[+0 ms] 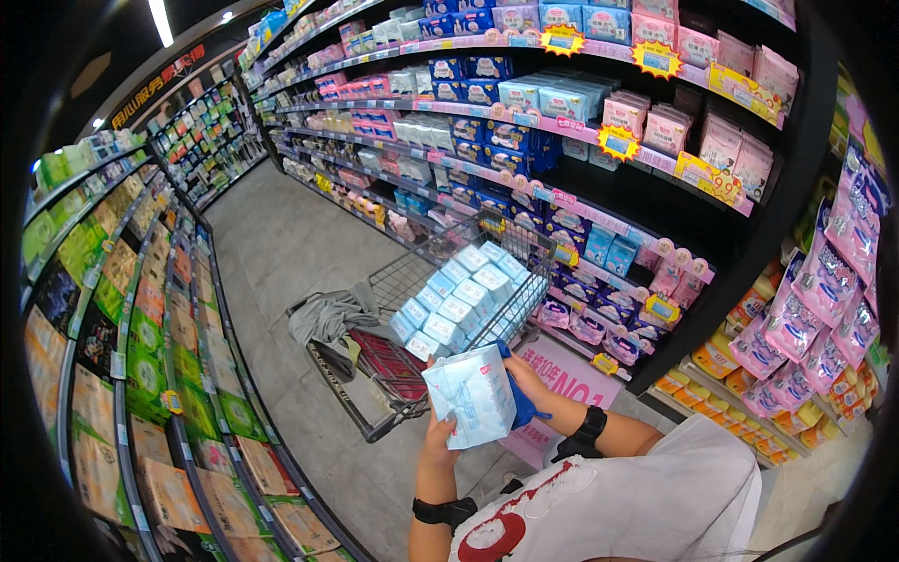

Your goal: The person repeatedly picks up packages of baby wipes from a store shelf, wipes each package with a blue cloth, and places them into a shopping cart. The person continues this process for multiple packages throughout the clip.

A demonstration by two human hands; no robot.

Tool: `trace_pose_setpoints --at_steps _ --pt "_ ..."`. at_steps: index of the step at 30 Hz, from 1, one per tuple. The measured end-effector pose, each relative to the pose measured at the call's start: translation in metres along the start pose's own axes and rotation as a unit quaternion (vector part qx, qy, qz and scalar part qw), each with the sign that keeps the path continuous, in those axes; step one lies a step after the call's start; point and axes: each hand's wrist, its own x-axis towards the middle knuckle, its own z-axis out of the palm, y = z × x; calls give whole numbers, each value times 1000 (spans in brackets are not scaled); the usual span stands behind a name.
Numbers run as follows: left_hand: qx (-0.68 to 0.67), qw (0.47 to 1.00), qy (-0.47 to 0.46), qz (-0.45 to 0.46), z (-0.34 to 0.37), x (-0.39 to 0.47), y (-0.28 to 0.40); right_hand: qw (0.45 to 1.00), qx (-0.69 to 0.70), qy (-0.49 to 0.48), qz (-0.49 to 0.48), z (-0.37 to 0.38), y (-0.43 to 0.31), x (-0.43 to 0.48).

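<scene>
My left hand (441,441) grips the lower left side of a light blue soft pack of sanitary pads (472,399), thumb across its front. At the pack's far right side, my right hand (528,378) holds a dark blue cloth (522,402) against it. The cloth hangs down behind the pack, and part of the right hand's fingers is hidden. Just beyond both hands stands a wire shopping cart (400,270). Rows of similar light blue packs (460,302) fill its basket. A grey garment (330,316) is draped over the cart's handle end.
Shelves of pad packs (484,151) run along the right of the aisle. Tissue packs (147,358) line the shelves on the left. Pink pouches (808,309) hang at the far right. A pink floor sign (562,393) lies beside the cart on grey tiles (274,218).
</scene>
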Motion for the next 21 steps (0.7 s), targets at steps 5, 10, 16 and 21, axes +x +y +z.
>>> trace_pose_setpoints --at_steps 5,10,16,21 --pt "275 954 70 98 -12 11 15 999 8 -1 -47 1 -16 -1" --pt "508 844 118 128 -7 -1 32 996 -68 8 -61 29 -15 -6" --pt "388 897 173 123 -11 -4 40 968 -179 -84 -151 51 -19 -5" --pt "303 939 106 123 -11 3 37 960 -182 -115 -177 45 -30 -6"
